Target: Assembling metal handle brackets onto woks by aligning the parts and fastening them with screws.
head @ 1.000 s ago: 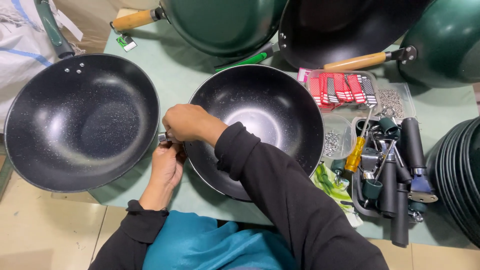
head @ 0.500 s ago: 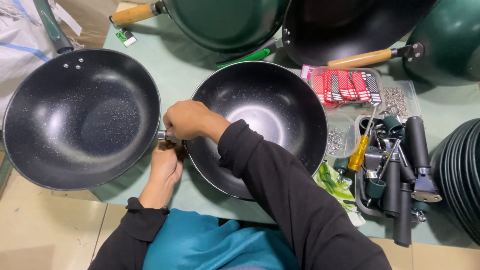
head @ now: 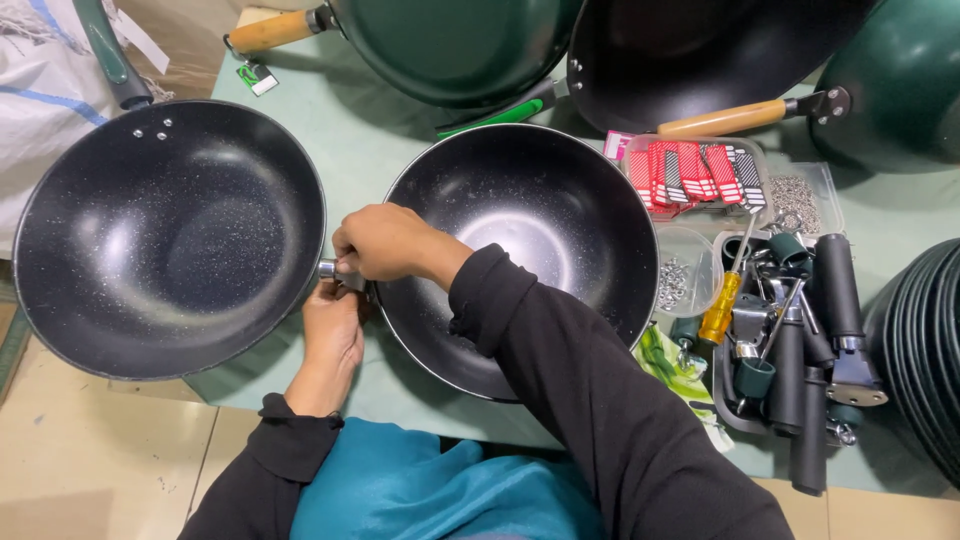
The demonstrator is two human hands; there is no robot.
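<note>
The right hand [head: 385, 243] is pinching a small silver metal fitting [head: 328, 269] at the left rim of the round black speckled wok [head: 520, 255], its axis pointing left. The left hand [head: 333, 330] is curling closed just beneath, equally near, touching it.

Head camera looks steeply down, close over the table [head: 380, 140].

Right hand [head: 385, 243] curled shut above left hand [head: 333, 325], both close together.
</note>
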